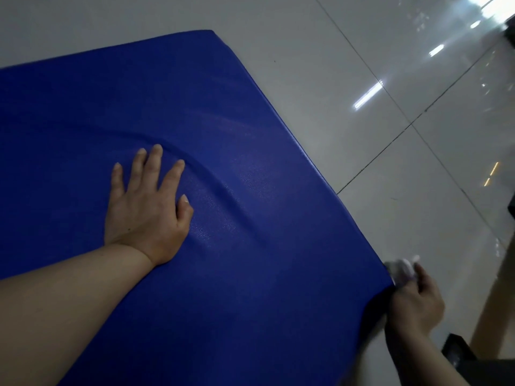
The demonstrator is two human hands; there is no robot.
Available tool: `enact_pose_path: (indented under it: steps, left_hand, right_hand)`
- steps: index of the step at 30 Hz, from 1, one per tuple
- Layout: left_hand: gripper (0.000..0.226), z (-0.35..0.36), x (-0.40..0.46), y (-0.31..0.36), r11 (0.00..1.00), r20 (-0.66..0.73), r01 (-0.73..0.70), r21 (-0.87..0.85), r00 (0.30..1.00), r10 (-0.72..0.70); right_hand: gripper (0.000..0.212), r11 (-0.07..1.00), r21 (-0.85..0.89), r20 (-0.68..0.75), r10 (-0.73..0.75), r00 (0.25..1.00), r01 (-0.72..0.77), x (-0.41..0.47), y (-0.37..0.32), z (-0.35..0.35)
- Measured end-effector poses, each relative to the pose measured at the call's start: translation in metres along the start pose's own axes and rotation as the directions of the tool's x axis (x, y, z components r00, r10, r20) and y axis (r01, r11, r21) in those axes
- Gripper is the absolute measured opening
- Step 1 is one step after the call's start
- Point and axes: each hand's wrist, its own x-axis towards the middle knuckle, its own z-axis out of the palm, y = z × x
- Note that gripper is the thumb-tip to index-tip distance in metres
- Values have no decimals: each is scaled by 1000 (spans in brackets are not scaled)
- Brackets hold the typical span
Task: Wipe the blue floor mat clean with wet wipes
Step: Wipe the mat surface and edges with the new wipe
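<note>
Blue floor mat [250,135]: left hand [147,207] flat, fingers spread, pressing it. Right hand [412,299] clamps wet wipe [401,270] at the mat's right edge. Bare tiled floor [390,190] beyond.

Left hand [145,201] flat, right hand [412,302] curled.

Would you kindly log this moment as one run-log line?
left hand: flat on blue padded floor mat | right hand: holds white wet wipe at mat's right edge | floor: glossy grey tiles
</note>
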Motion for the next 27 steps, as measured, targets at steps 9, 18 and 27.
enact_pose_path:
  steps: [9,18,27]
  left_hand:
    - [59,4,0,0,1000,-22,-7,29,1000,7]
    - [60,7,-1,-3,997,-46,-34,70,998,37]
    - [56,-1,4,-6,999,-35,-45,-28,998,44]
  right_hand:
    - [32,984,-29,227,-163,960,174,-27,-74,59]
    - [47,943,-122,437,-228,870,308,-72,-217,158]
    - [54,850,-118,424,-425,800,514,-99,-266,219]
